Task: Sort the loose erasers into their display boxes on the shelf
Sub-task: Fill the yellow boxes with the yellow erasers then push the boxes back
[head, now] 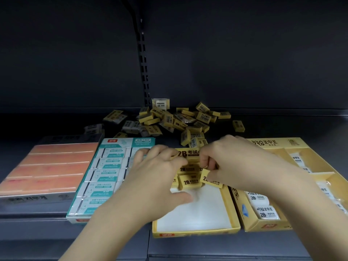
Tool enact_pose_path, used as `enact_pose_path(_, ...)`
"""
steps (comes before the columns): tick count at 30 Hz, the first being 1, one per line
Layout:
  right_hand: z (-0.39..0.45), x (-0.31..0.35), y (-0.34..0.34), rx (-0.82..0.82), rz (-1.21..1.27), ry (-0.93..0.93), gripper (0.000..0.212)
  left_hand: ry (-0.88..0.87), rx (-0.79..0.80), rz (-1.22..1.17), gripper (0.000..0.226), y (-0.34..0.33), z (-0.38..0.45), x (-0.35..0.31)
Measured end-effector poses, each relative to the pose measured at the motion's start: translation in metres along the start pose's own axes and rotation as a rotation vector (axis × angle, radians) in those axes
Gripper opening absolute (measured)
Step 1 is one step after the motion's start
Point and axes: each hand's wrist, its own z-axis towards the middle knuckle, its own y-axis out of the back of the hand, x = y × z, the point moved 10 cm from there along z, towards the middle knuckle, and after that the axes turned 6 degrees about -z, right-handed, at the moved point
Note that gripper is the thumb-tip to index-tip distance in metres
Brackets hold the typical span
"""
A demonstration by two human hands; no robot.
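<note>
A pile of loose yellow 2B erasers (175,121) lies at the back of the dark shelf. In front of it stands a yellow display box (197,231) with a white floor, holding a few yellow erasers (189,180) at its far end. My left hand (156,178) reaches over the box's left side, fingers curled at the erasers. My right hand (233,162) pinches a yellow eraser (211,178) above those in the box.
A teal box of white erasers (105,172) sits left of the yellow box, and an orange box (49,166) further left. A wider yellow compartment box (282,185) with white erasers stands at right. The shelf's front edge (226,247) runs below.
</note>
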Motion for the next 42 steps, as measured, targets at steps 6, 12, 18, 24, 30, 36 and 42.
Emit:
enact_pose_path(6, -0.006, 0.002, -0.008, -0.004, -0.075, 0.003, 0.030, -0.016, -0.041, 0.032, 0.036, -0.004, 0.005, -0.008)
enact_pose_path(12, -0.006, 0.003, -0.013, -0.065, -0.094, 0.039, 0.025, 0.006, -0.086, 0.005, 0.031, -0.003, 0.006, -0.007)
enact_pose_path(18, -0.011, -0.003, -0.006, -0.146, -0.103, 0.034, 0.023, 0.041, -0.063, 0.039, 0.062, -0.004, 0.007, 0.002)
enact_pose_path(24, -0.007, -0.001, -0.007, -0.139, -0.143, 0.017, 0.015, 0.071, 0.016, 0.069, 0.070, -0.005, 0.009, 0.010)
enact_pose_path(30, -0.005, -0.003, -0.011, -0.122, -0.130, 0.014, 0.013, 0.053, 0.042, 0.080, 0.068, -0.005, 0.010, 0.011)
enact_pose_path(36, -0.005, -0.002, -0.011, -0.138, -0.064, 0.053, 0.013, 0.020, 0.067, 0.077, 0.066, -0.005, 0.010, 0.012)
enact_pose_path(42, -0.004, -0.010, 0.006, -0.303, 0.052, 0.068, 0.020, -0.021, -0.065, -0.073, 0.060, 0.016, 0.026, 0.016)
